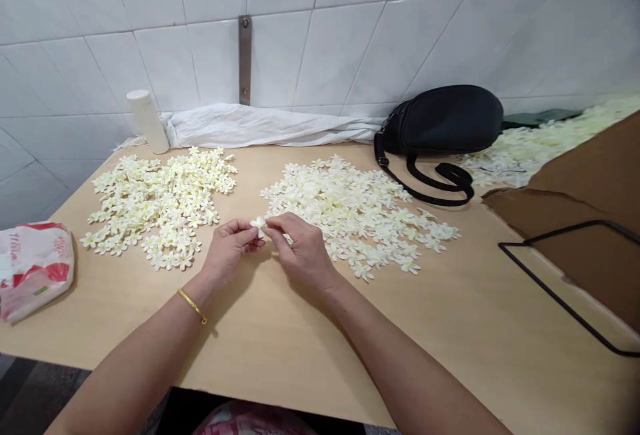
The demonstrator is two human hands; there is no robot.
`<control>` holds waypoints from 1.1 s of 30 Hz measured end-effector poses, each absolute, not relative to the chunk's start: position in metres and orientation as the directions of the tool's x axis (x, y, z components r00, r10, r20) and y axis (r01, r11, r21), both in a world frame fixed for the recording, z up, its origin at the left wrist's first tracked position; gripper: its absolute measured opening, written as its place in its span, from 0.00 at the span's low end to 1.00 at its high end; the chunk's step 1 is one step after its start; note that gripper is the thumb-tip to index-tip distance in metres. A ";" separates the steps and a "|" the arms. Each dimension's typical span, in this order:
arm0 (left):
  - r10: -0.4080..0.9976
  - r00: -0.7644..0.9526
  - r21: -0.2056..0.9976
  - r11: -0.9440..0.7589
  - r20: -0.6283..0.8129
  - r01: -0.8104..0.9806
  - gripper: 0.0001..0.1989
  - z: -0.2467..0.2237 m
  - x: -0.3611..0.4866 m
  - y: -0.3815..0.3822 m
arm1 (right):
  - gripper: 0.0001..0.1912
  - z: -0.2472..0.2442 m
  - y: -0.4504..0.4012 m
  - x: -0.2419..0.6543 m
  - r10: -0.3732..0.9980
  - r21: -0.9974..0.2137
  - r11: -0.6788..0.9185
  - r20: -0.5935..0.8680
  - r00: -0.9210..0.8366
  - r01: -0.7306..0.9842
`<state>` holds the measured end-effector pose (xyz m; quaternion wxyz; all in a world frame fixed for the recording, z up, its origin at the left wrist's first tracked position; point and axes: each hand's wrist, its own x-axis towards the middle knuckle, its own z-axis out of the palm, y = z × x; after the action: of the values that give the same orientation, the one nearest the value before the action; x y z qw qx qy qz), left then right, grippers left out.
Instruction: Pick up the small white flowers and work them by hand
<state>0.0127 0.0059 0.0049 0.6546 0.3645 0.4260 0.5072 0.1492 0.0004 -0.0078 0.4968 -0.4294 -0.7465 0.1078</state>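
Observation:
A small white flower (259,224) is pinched between the fingertips of my left hand (231,246) and my right hand (301,246), low over the table. Both hands are closed on it and almost touch each other. One heap of pale yellow-white flowers (167,202) spreads beyond my left hand. Another heap of white flowers (345,205) lies behind and to the right of my right hand. A gold bangle (192,306) circles my left wrist.
On the wooden table (270,348) stand a white bottle (149,122) and a black bag (453,118) with its strap. A red-and-white packet (37,267) lies far left. Cardboard (595,202), a black wire frame (560,300) and more flowers (545,142) are at right. White cloth (265,125) lines the wall.

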 end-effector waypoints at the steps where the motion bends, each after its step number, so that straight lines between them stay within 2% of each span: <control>1: 0.974 0.134 0.909 0.218 -0.181 -0.355 0.06 0.005 0.012 0.006 | 0.07 -0.009 0.000 0.149 0.750 -0.571 0.609 0.640 -0.166 0.550; 10: 0.944 0.241 0.876 0.304 -0.225 -0.374 0.06 0.007 0.012 0.006 | 0.12 -0.009 0.002 0.153 0.807 -0.580 0.553 0.552 -0.210 0.598; 19: 0.956 0.186 0.897 0.278 -0.225 -0.344 0.05 0.008 0.011 0.007 | 0.10 -0.004 0.001 0.153 0.895 -0.758 0.426 0.435 -0.104 0.494; 21: 0.963 0.139 0.901 0.264 -0.230 -0.345 0.05 0.008 0.011 0.007 | 0.11 -0.005 0.004 0.156 0.869 -0.702 0.443 0.488 -0.076 0.558; 24: 0.970 0.083 0.906 0.242 -0.227 -0.348 0.05 0.007 0.011 0.008 | 0.11 -0.010 0.008 0.161 0.815 -0.481 0.442 0.568 -0.114 0.757; 27: 0.972 0.058 0.919 0.235 -0.228 -0.318 0.04 0.007 0.012 0.008 | 0.09 -0.012 0.009 0.162 0.805 -0.293 0.410 0.562 -0.192 0.864; 29: 0.972 0.057 0.926 0.235 -0.228 -0.294 0.04 0.007 0.012 0.007 | 0.09 -0.011 0.007 0.159 0.793 -0.299 0.441 0.572 -0.211 0.846; 33: 0.971 0.116 0.932 0.234 -0.209 -0.277 0.04 0.008 0.013 0.004 | 0.09 -0.007 0.001 0.153 0.774 -0.419 0.548 0.583 -0.248 0.724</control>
<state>0.0132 0.0041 0.0082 0.6414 0.3828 0.4533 0.4864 0.1529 0.0011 -0.0071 0.3882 -0.4745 -0.7894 0.0319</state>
